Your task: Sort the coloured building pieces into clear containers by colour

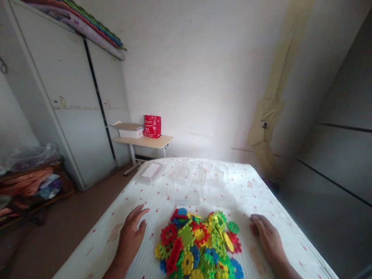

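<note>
A heap of plastic gear-shaped building pieces [200, 244] in red, yellow, green and blue lies on the patterned cloth [113, 217] at the near side of the table. To the left of the heap is my left hand [132, 232], empty, fingers apart and the thumb held off from them. On the opposite side, my right hand [267, 236] is near the cloth with its fingers loosely bent and nothing seen in it; some fingertips are hidden under the hand. Neither hand touches the pieces. A green notched disc [233, 227] is the piece closest to my right hand.
Beyond the heap stand several clear plastic containers, among them a front left tray [184, 195] and a front right tray [225, 195]. A far left container [150, 171] has a pale card in it. A side table [157, 142] by the wall bears a red bag [152, 126] and a white box [130, 133].
</note>
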A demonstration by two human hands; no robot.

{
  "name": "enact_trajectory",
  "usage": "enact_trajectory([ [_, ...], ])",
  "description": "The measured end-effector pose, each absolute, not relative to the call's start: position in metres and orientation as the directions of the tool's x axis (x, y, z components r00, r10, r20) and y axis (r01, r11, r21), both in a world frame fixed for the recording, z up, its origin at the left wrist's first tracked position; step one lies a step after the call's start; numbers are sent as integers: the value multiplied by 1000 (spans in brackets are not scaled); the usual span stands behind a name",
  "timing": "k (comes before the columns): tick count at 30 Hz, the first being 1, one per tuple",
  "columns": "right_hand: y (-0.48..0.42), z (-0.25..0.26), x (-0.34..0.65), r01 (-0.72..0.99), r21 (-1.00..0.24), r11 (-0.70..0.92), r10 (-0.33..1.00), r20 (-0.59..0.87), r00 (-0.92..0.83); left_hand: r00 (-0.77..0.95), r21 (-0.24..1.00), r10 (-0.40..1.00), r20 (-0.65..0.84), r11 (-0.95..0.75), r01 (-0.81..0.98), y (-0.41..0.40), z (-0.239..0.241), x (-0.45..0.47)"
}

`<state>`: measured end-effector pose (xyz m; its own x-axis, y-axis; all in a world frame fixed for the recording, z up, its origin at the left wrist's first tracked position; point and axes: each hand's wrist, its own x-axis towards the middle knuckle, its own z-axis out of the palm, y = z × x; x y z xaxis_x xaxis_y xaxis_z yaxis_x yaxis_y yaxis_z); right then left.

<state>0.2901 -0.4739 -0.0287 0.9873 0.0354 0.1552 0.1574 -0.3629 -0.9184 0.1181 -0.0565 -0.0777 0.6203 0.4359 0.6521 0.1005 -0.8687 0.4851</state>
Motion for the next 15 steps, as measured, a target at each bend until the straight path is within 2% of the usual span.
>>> enact_trajectory([
  [7,-470,-19,285,112,-942,-317,-9,121,993,587,508,476,655,-852,125,-44,-82,129],
  [15,-469,-27,288,126,-934,-333,-21,141,990,541,612,562,626,-784,107,-42,-82,134],
])
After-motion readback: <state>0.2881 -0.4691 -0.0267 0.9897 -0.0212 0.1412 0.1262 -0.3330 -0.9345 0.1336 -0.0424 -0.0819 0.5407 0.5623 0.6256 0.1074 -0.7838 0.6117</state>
